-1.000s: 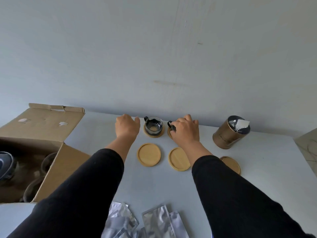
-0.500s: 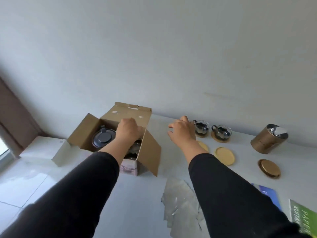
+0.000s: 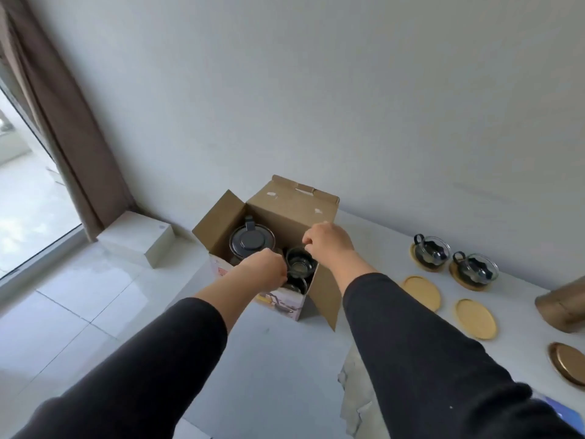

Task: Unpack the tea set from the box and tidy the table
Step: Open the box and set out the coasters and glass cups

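The open cardboard box (image 3: 285, 207) stands on the white table (image 3: 269, 359), left of centre. Inside it are a glass teapot with a dark lid (image 3: 251, 244) and two glass cups, one (image 3: 300, 264) above the other (image 3: 297, 285). My left hand (image 3: 264, 269) reaches into the box from the near side, its fingers curled at the rim of the lower cup. My right hand (image 3: 327, 243) hovers over the box's right side, thumb and forefinger pinching at the upper cup's far edge. Two more cups (image 3: 431, 248) (image 3: 474, 269) sit on wooden coasters at the right.
Two bare wooden coasters (image 3: 422, 291) (image 3: 474, 318) lie in front of the set cups. A bronze tin (image 3: 563, 307) and its lid (image 3: 569, 364) sit at the far right. Foil packets (image 3: 357, 391) lie near the front. The table's left edge drops to tiled floor (image 3: 63, 296).
Both hands left the cups on the coasters and swung left to the box. The view turned left with them. The hands now reach into the box at the remaining cups.
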A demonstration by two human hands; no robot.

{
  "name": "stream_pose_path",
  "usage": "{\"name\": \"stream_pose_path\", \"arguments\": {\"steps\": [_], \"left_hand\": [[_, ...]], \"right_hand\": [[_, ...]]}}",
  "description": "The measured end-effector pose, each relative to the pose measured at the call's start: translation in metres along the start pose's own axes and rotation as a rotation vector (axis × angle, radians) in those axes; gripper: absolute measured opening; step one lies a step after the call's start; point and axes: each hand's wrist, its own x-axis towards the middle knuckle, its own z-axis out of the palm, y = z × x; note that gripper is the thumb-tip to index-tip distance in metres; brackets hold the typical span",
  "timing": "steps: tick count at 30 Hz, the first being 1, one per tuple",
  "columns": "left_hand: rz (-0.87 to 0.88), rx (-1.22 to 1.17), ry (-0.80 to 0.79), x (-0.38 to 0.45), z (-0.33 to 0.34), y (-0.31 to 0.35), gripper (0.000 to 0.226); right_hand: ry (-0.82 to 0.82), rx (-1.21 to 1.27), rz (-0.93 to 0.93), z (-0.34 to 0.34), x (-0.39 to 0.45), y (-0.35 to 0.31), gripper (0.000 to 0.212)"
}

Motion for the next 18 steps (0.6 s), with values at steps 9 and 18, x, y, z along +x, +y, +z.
{"name": "stream_pose_path", "arguments": {"steps": [9,18], "left_hand": [[-0.145,0.097,-0.279,0.029,0.005,0.003,0.037],[-0.175,0.084,-0.366,0.031,0.007,0.016,0.036]], "right_hand": [[-0.193,-0.140,-0.108,0.026,0.045,-0.007,0.030],[-0.224,-0.265,-0.123,0.032,0.052,-0.011,0.032]]}}
